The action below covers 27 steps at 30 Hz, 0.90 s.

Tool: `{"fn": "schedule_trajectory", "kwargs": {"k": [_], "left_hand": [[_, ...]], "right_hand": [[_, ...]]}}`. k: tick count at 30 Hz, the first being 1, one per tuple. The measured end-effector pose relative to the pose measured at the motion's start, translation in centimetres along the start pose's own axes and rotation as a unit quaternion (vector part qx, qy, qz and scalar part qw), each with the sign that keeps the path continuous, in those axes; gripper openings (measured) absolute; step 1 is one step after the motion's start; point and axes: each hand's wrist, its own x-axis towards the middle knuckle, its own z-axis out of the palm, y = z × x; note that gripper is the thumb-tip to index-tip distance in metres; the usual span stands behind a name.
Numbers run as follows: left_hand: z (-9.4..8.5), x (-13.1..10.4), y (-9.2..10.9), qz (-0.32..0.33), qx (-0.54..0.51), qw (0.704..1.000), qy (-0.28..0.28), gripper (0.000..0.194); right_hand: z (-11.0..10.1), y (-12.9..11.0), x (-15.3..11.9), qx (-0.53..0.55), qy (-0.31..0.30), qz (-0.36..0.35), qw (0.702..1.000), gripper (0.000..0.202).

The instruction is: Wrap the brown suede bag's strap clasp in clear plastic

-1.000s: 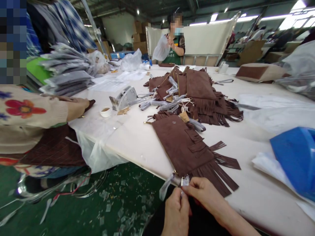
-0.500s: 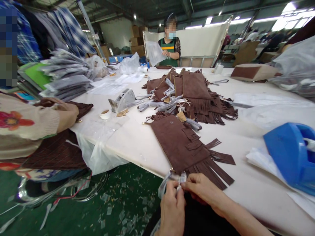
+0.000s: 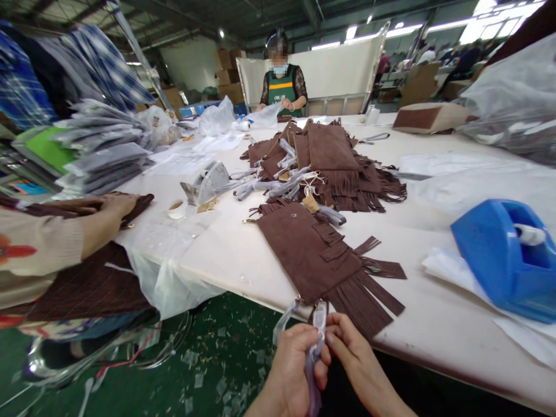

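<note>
A brown fringed bag lies flat at the near edge of the white table, its fringe spread to the right. From its lower corner a plastic-wrapped strap hangs down past the edge. My left hand is closed round this strap, just below the bag. Beside it my right hand has its fingers bent and pressed at the strap's upper part, near the metal fitting. Another wrapped piece of strap loops out to the left of my left hand.
Behind the bag is a pile of brown fringed bags with wrapped straps. A blue tape dispenser stands right, a grey one left of centre. A co-worker's hand rests on brown material at left; another person stands across the table.
My left hand has turned and now wraps a longer, straightened strap; my right hand has shifted slightly. The co-worker's hand at left moved onto the material, and the person opposite lowered a plastic bag.
</note>
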Motion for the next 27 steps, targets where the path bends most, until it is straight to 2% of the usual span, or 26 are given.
{"fn": "schedule_trajectory", "kwargs": {"k": [5, 10, 15, 18, 22, 27], "left_hand": [[0.0, -0.1, 0.4, -0.062, -0.013, 0.998, 0.016, 0.007], [-0.1, -0.3, 0.6, -0.139, -0.012, 0.99, -0.003, 0.015], [-0.4, -0.3, 0.3, -0.122, -0.03, 0.992, -0.019, 0.014], [-0.4, -0.4, 0.3, -0.124, -0.034, 0.992, -0.016, 0.017], [-0.1, -0.7, 0.5, -0.139, -0.035, 0.99, 0.002, 0.026], [0.2, -0.4, 0.4, -0.146, -0.024, 0.989, -0.01, 0.022]], "right_hand": [[0.7, 1.2, 0.3, 0.052, 0.027, 0.0, 0.998, 0.02], [1.1, 1.3, 0.3, 0.142, 0.05, 0.025, 0.988, 0.027], [1.4, 1.1, 0.4, 0.218, 0.069, 0.048, 0.972, 0.03], [1.3, 1.0, 0.5, 0.197, 0.071, 0.046, 0.977, 0.03], [0.9, 0.9, 0.7, 0.168, 0.039, 0.05, 0.984, 0.027], [1.2, 1.0, 0.9, 0.164, 0.034, 0.04, 0.985, 0.031]]}}
